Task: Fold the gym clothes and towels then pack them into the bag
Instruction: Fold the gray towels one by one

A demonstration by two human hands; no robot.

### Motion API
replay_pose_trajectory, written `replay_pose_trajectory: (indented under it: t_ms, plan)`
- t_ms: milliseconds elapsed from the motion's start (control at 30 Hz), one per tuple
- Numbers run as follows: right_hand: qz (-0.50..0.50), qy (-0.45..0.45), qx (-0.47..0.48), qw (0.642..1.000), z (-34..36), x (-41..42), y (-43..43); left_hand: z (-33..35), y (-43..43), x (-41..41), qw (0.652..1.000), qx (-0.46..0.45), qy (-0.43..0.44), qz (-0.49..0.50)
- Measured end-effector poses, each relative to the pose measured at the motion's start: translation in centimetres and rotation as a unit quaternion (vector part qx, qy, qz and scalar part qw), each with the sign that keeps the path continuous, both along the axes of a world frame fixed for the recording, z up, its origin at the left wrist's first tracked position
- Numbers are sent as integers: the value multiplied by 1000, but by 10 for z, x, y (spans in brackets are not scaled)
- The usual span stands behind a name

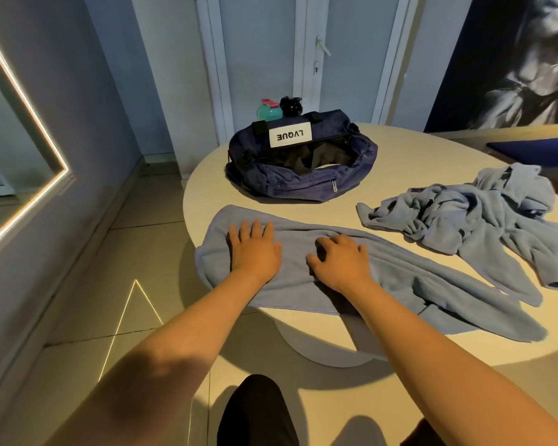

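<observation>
Knee in dark cloth sat lowest in view, with both forearms reaching over it to the table. We logged the towel on the near side of the bag, spread long, its near edge and right end hanging past the table rim. Bag stood open, mouth up, something dark inside. Unfolded clothes lay heaped right of the bag, just beside the towel. Two bottles stood behind the bag.

Risks, as we judged them:
- The overhang could drag the towel to the floor if a palm lifted or pulled nearward.
- A raised wrinkle under the right hand could get folded in and leave a lumpy, crooked fold.
- A wide sweep could snag the heap.

Grip: left hand lay flat, fingers straight and spread, pressing the towel's left end and holding nothing. Right hand had fingers bent, tips on the wrinkle. We could not tell whether it pinched cloth or only rested.
</observation>
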State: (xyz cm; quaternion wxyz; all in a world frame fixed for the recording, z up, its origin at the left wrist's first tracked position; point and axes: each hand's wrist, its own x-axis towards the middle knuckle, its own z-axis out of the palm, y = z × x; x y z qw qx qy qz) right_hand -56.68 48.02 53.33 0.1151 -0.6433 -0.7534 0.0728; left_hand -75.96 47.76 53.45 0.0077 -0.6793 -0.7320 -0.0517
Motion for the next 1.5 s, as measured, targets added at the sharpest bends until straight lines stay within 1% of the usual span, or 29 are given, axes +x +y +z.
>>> replay_pose_trajectory:
  t_ms: [33,67,100,133,167,200,267,300,333,400,467,500,533,600,667,733,833,967,1100,1167,1200,1233,1267,1300,1333,1367,1400,1500]
  plan:
    - [27,20,-10,999,3,3,-3,1,0,10,998,49,-20,-46]
    - [46,69,-18,996,7,7,-5,2,-1,23,989,79,-71,-99]
    - [52,134,-25,989,11,12,-9,3,-4,38,978,79,-133,-142]
    - [45,187,-21,981,15,19,-13,4,-7,52,969,61,-178,-161]
    - [26,212,4,977,18,27,-16,3,-9,65,968,42,-189,-161]
    - [-5,198,41,979,21,38,-19,2,-9,76,974,35,-167,-147]
    - [-90,114,103,984,23,65,-23,4,-8,93,988,40,-104,-106]
    - [-132,79,113,982,23,82,-26,5,-6,100,989,51,-97,-100]
    - [-170,56,112,978,21,99,-28,7,-4,110,986,66,-108,-112]
    - [-237,28,87,967,18,135,-34,8,-1,134,966,72,-170,-181]
    - [-295,42,30,954,15,169,-35,8,1,164,934,20,-248,-256]
    - [-314,58,0,948,14,184,-35,7,2,181,921,-16,-270,-280]
    - [-322,72,-26,944,11,198,-33,5,5,196,916,-44,-271,-294]
    - [-300,71,-59,950,5,219,-27,1,13,223,925,-68,-223,-298]
    - [-253,50,-77,963,0,231,-18,-2,23,241,938,-78,-165,-296]
    - [-222,58,-90,969,0,236,-4,-4,34,253,942,-83,-142,-294]
    - [-193,66,-99,974,4,239,22,-3,54,265,944,-86,-141,-286]
    - [-178,70,-103,976,1,247,62,-6,81,273,951,-74,-133,-269]
    - [-161,79,-96,979,-2,252,99,-13,105,275,950,-36,-172,-258]
    - [-166,85,-69,980,-7,251,110,-14,112,276,948,-18,-197,-250]
    - [-174,85,-35,980,-9,250,110,-15,114,276,945,-2,-211,-249]
    - [-182,86,22,979,-11,247,107,-16,115,276,942,23,-222,-249]
    - [-188,89,105,972,-14,245,101,-16,115,276,939,59,-227,-251]
    - [-190,86,194,959,-16,244,94,-15,115,276,936,104,-224,-252]
    - [-187,81,255,945,-18,242,85,-16,114,275,933,143,-216,-251]
    - [-176,74,276,942,-19,241,76,-15,112,275,931,168,-209,-248]
    - [-162,71,267,947,-19,239,67,-13,110,275,931,176,-203,-247]
    - [-143,82,201,966,-17,235,42,-9,96,275,935,160,-198,-248]
